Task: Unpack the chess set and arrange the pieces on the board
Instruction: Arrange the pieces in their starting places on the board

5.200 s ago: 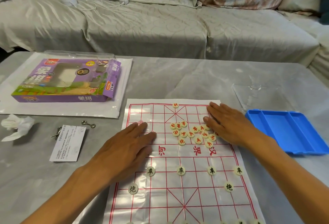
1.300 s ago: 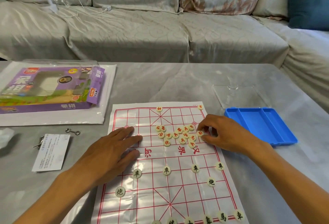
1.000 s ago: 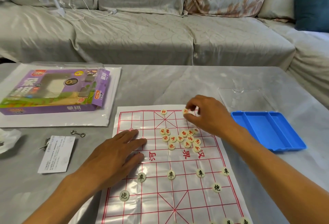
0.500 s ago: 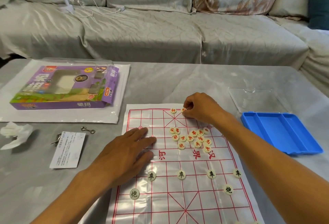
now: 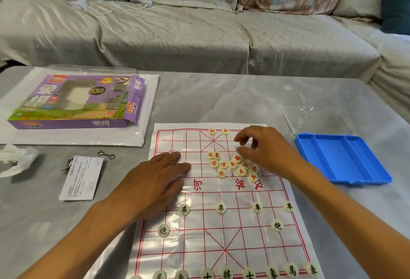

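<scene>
Now left hand (image 5: 153,181) flat on board (image 5: 221,234) — right hand (image 5: 266,152) over red pieces (image 5: 233,164).

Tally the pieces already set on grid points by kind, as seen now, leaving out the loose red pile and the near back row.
Black pieces in the four-across row: 4
Black cannons: 2
Red pieces on the far row: 2
Total: 8

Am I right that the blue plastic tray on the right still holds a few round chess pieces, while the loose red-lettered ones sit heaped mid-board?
Not quite. The head view shows the blue plastic tray holding no pieces; its compartments are bare. The rest stands: the loose red-lettered round pieces are heaped mid-board on the red-lined plastic board sheet.
</scene>
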`<state>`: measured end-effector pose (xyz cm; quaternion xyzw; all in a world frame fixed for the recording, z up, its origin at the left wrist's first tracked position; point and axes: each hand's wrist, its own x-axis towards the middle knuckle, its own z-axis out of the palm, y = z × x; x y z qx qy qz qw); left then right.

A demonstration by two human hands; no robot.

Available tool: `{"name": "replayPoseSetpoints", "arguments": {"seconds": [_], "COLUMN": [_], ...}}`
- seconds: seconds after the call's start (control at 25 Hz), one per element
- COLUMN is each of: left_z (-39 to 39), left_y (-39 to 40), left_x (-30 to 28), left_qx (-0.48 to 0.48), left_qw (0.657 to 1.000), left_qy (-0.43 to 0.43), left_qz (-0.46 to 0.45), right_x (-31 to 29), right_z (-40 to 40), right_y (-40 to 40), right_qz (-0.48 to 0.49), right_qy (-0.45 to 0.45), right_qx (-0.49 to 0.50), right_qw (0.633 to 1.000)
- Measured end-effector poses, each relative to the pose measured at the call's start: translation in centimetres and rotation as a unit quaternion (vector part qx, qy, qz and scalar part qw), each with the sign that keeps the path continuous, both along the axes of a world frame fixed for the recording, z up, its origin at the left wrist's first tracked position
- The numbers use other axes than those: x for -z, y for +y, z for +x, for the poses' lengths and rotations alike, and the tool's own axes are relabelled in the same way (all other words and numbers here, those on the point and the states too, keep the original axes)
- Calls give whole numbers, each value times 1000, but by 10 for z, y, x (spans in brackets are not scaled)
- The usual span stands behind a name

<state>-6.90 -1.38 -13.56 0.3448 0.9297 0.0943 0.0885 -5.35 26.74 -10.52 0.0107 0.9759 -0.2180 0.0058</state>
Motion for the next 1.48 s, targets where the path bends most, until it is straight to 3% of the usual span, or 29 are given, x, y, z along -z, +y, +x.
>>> {"name": "replayPoseSetpoints", "arguments": {"seconds": [0.24,0.4,0.52,0.88,1.12,1.24,1.48], "left_z": [-2,-4,-4,-2,-1,-2,-1], "left_y": [-1,-2,-2,-2,-2,-1,-1], "left_x": [3,5,5,1,1,1,0], "left_qx": [10,16,14,6,1,2,-3], "left_qw": [1000,1000,1000,1000,1000,1000,1000], "left_qy": [17,18,11,-3,-8,-4,-7], "left_qz": [19,18,18,7,4,8,6], "right_x": [2,-9,-6,-1,1,2,11], "right_z": [26,26,39,40,39,37,23], "right_y": [-6,12,29,33,37,30,-35], "right_qz": [29,51,56,-25,47,36,22], "right_qy": [-79,-60,-102,-143,-146,-90,-26], "right_qx": [-86,-56,-58,-37,11,20,-50], "right_qw": [993,995,991,989,988,995,998]}}
